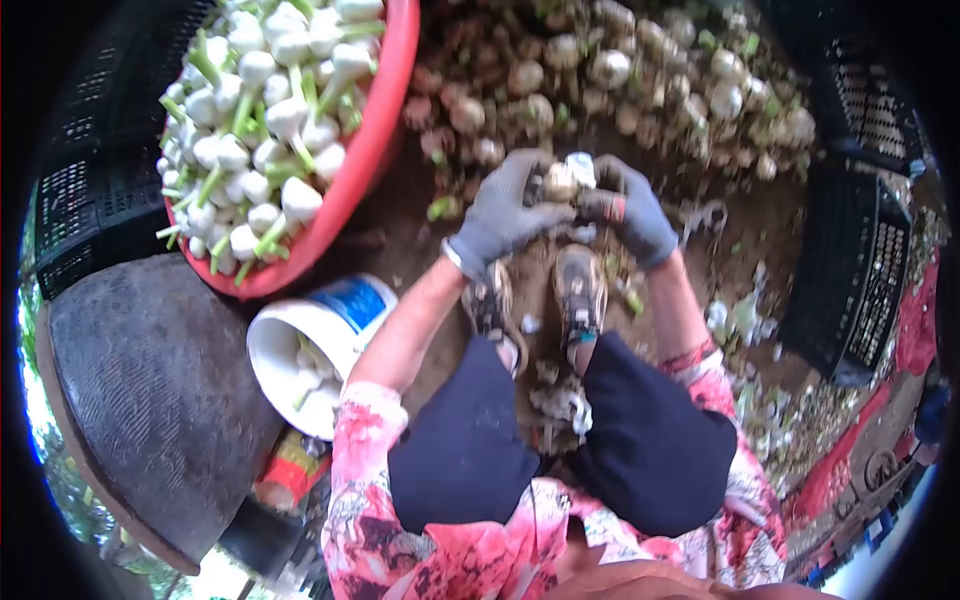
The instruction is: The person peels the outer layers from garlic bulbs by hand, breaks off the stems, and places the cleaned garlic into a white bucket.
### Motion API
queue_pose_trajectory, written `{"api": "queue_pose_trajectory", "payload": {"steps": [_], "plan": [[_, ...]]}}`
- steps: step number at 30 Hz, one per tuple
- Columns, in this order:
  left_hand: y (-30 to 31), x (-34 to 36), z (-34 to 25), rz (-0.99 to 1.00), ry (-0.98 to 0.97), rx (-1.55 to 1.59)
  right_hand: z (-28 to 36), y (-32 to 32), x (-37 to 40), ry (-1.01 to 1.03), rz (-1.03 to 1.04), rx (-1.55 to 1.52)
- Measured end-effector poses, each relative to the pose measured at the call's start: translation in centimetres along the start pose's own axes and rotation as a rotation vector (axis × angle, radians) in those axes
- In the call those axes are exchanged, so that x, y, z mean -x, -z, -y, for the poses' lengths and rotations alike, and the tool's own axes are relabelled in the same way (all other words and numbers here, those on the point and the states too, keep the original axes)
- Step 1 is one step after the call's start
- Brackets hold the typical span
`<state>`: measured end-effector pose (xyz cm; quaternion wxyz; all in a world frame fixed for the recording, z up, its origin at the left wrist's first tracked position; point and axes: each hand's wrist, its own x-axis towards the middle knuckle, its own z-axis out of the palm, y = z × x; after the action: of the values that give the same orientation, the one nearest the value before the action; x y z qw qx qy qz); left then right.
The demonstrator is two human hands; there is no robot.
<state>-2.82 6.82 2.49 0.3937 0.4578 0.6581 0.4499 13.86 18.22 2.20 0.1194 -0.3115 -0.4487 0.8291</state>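
Between my gloved hands, above my shoes, is a garlic bulb (560, 183) with dirty outer skin and a pale white patch on its right side. My left hand (507, 212), in a grey glove, curls its fingers and thumb around the bulb from the left. From the right, my right hand (640, 212), also gloved, is closed against the bulb's pale side; its fingertips are partly hidden. Cleaned white garlic bulbs (262, 120) with short green stems fill a red basin (345, 185) at the upper left.
Uncleaned garlic (610, 70) lies heaped on the ground ahead. A white bucket (268, 335) with some pieces inside lies tilted by my left arm. Black crates (850, 265) stand on both sides. Peeled skins (745, 320) litter the ground. A dark curved panel (160, 380) is at left.
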Motion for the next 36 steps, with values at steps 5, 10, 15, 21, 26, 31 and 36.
{"api": "queue_pose_trajectory", "payload": {"steps": [5,10,15,21,26,31,36], "plan": [[0.1,0.9,1.2,0.19,0.172,0.311,-0.6,0.5,-0.1,-0.07,0.093,0.113],[0.2,3.9,2.0,-0.079,0.352,0.507,-2.6,5.4,-0.3,0.047,-0.249,-0.629],[-2.1,4.6,2.1,-0.196,0.283,0.611,-4.2,-0.9,0.2,-0.131,-0.173,-0.064],[-2.6,5.4,1.7,-0.212,0.348,0.532,-3.8,-3.7,-0.4,-0.012,-0.166,0.369],[-2.2,6.0,2.2,-0.07,0.528,0.933,-6.1,-1.7,0.2,-0.07,-0.046,0.159],[-1.1,6.2,3.4,-0.023,0.749,1.533,-3.5,-3.7,1.4,-0.098,0.043,0.129],[-0.4,6.4,2.5,-0.008,0.603,1.099,-5.3,-3.8,1.8,-0.103,-0.002,0.005]]}}
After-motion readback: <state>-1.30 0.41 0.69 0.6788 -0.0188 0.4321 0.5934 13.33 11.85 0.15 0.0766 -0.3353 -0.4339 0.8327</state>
